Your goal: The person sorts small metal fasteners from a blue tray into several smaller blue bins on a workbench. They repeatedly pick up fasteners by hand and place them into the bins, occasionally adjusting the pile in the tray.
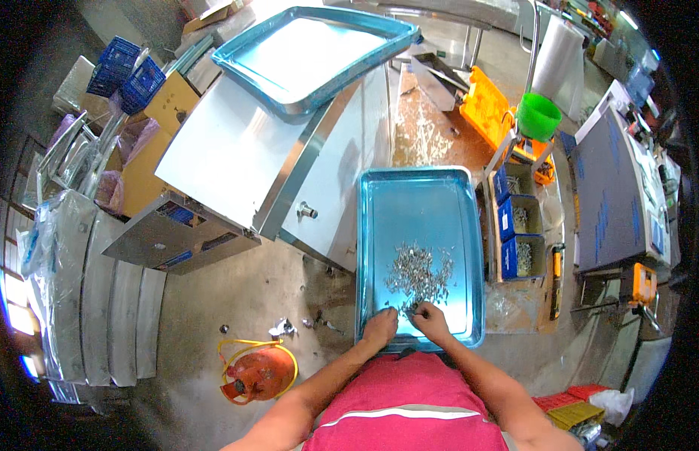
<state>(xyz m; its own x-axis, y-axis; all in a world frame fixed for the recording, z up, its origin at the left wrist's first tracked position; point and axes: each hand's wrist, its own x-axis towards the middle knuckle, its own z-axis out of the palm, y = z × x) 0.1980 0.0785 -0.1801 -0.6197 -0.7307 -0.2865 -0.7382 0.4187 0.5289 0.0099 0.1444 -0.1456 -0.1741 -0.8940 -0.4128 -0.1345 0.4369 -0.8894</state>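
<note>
A blue metal tray (379,218) lies in front of me, close to my body. A loose heap of small silvery metal pieces (418,272) covers its nearer half; they are too small to name. My left hand (381,329) is over the tray's near end, fingers closed in a pinch whose contents I cannot make out. Just right of it, my right hand (430,322) pinches at the heap's near edge. A small dark bit shows by its fingertips, but its kind is unclear. The two hands are close together, a small gap between them.
Blue bins (523,214) of small metal parts stand right of the tray, with a green bowl (539,117) beyond. A large steel cabinet (221,150) bearing another blue tray (259,90) is at the far left. An orange gas cylinder (263,373) stands on the floor at left.
</note>
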